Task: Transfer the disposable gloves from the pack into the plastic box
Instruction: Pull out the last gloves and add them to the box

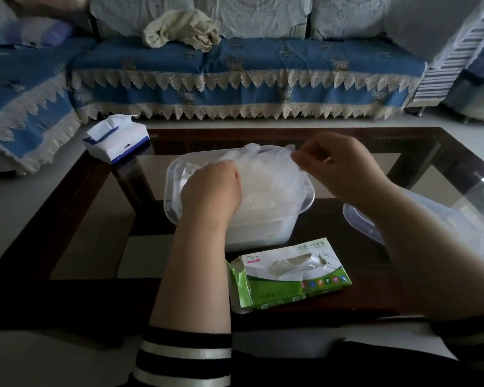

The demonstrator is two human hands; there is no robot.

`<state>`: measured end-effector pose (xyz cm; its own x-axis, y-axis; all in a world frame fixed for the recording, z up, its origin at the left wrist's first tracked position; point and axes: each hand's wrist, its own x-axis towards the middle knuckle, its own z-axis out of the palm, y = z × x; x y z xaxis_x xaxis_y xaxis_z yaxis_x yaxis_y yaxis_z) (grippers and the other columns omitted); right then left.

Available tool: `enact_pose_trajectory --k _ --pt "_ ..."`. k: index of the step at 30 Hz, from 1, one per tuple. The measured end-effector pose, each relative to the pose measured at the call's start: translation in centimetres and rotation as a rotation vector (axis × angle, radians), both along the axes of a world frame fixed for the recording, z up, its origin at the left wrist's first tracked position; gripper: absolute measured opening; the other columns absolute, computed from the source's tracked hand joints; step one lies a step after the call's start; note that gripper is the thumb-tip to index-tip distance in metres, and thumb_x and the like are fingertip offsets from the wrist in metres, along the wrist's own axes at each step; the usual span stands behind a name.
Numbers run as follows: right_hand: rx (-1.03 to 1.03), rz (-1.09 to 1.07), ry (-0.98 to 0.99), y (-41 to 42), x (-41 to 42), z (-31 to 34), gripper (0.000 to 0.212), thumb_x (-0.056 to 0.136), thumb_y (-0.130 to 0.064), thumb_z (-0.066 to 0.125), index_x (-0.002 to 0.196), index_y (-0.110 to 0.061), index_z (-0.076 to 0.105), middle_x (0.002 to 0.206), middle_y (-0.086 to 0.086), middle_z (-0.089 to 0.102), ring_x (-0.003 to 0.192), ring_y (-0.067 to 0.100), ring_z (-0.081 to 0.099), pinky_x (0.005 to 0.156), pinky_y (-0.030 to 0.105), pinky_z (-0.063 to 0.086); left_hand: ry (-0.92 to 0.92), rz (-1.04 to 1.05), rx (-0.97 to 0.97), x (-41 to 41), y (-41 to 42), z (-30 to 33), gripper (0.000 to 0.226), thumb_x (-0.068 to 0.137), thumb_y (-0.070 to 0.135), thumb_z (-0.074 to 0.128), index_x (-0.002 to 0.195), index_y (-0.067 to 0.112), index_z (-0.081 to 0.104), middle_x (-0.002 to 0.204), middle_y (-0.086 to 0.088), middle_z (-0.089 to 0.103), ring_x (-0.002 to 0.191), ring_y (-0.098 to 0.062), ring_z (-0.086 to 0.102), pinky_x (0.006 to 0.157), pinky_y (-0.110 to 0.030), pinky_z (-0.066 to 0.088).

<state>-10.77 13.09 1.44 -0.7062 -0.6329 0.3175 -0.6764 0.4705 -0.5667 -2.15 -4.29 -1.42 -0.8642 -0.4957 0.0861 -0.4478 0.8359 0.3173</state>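
A translucent plastic box (305, 203) stands open in the middle of the coffee table, holding a crumpled heap of clear disposable gloves (268, 177). My left hand (211, 189) reaches into the box and its fingers are curled into the gloves. At the box's far right rim, my right hand (338, 166) pinches an edge of the same clear plastic. The green and white glove pack (288, 277) lies in front of the box, with a clear glove showing in its torn top opening.
The box's translucent lid (358, 219) lies right of the box under my right forearm. A blue and white tissue pack (116, 138) sits on the table's far left corner. The glass-topped table (81, 263) has dark wooden edges. A blue-covered sofa (235, 79) stands behind.
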Motion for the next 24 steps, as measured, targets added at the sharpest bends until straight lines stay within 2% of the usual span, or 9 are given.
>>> enact_pose_trajectory --k 2,4,7,9,12,16,19,21,24 --pt "0.016 0.080 -0.215 2.2 2.4 -1.0 0.029 0.079 -0.052 0.056 0.072 -0.024 0.063 0.065 -0.009 0.067 0.063 0.010 0.065 0.061 0.018 0.053 0.270 -0.035 0.005 0.6 1.7 1.2 0.014 0.100 0.018 0.048 0.097 0.018 0.062 0.085 0.001 0.063 0.079 -0.018 0.061 0.070 -0.032 0.050" --pt "0.187 0.111 -0.324 3.5 3.5 -3.4 0.030 0.076 -0.056 0.061 0.074 -0.027 0.069 0.070 -0.012 0.069 0.066 0.009 0.066 0.063 0.021 0.052 0.354 -0.131 0.137 1.3 4.1 2.0 0.014 0.099 0.022 0.051 0.092 0.019 0.061 0.081 0.005 0.063 0.072 -0.011 0.060 0.064 -0.027 0.048" --pt "0.446 0.140 -0.308 4.4 3.9 -6.9 0.032 0.074 -0.052 0.072 0.102 -0.038 0.069 0.103 -0.022 0.060 0.095 -0.001 0.055 0.082 0.023 0.047 0.118 -0.288 0.272 2.0 7.5 1.1 0.014 0.099 0.023 0.051 0.095 0.020 0.064 0.084 0.003 0.067 0.074 -0.010 0.064 0.071 -0.029 0.054" --pt "0.515 0.183 -0.263 4.2 3.7 -8.7 0.039 0.076 -0.045 0.073 0.113 -0.037 0.064 0.113 -0.016 0.052 0.106 0.004 0.044 0.087 0.025 0.040 -0.126 -0.350 0.230 2.3 8.3 0.1 0.015 0.098 0.019 0.051 0.100 0.020 0.067 0.094 0.001 0.068 0.082 -0.012 0.063 0.073 -0.028 0.052" --pt "0.486 0.148 -0.174 3.8 3.8 -10.2 0.026 0.082 -0.040 0.069 0.106 -0.030 0.068 0.109 -0.009 0.053 0.107 0.011 0.045 0.085 0.028 0.040 -0.384 -0.401 0.210 2.6 8.2 -1.2 0.023 0.095 0.029 0.059 0.115 0.018 0.063 0.110 -0.004 0.065 0.099 -0.021 0.061 0.088 -0.037 0.052" --pt "0.358 0.086 -0.209 3.6 4.3 -10.0 0.019 0.084 -0.034 0.068 0.098 -0.021 0.073 0.102 -0.004 0.058 0.096 0.013 0.055 0.081 0.028 0.044 -0.506 -0.424 0.173 3.1 8.0 -3.5 0.061 0.083 0.044 0.071 0.132 0.020 0.043 0.122 -0.004 0.058 0.109 -0.025 0.057 0.092 -0.044 0.050" --pt "0.307 0.070 -0.209 3.5 4.3 -9.5 0.016 0.089 -0.026 0.063 0.097 -0.019 0.075 0.099 0.001 0.063 0.089 0.016 0.060 0.078 0.027 0.044 -0.424 -0.428 0.093 3.4 8.5 -4.6 0.059 0.084 0.042 0.070 0.129 0.019 0.040 0.122 -0.006 0.058 0.110 -0.027 0.056 0.087 -0.042 0.050" --pt "0.283 0.049 -0.210 3.5 4.3 -9.2 0.018 0.091 -0.028 0.061 0.098 -0.019 0.075 0.097 0.002 0.067 0.087 0.016 0.061 0.078 0.030 0.045 -0.330 -0.410 0.077 3.6 8.6 -4.9 0.056 0.085 0.036 0.072 0.127 0.019 0.040 0.120 -0.007 0.060 0.109 -0.029 0.057 0.085 -0.043 0.050" --pt "0.166 -0.029 -0.276 3.7 4.3 -8.4 0.018 0.087 -0.033 0.067 0.088 -0.018 0.075 0.085 -0.001 0.069 0.079 0.013 0.061 0.075 0.031 0.047 -0.263 -0.380 0.112 3.7 8.4 -5.4 0.058 0.080 0.032 0.077 0.124 0.021 0.042 0.118 -0.006 0.062 0.111 -0.029 0.057 0.084 -0.041 0.050"
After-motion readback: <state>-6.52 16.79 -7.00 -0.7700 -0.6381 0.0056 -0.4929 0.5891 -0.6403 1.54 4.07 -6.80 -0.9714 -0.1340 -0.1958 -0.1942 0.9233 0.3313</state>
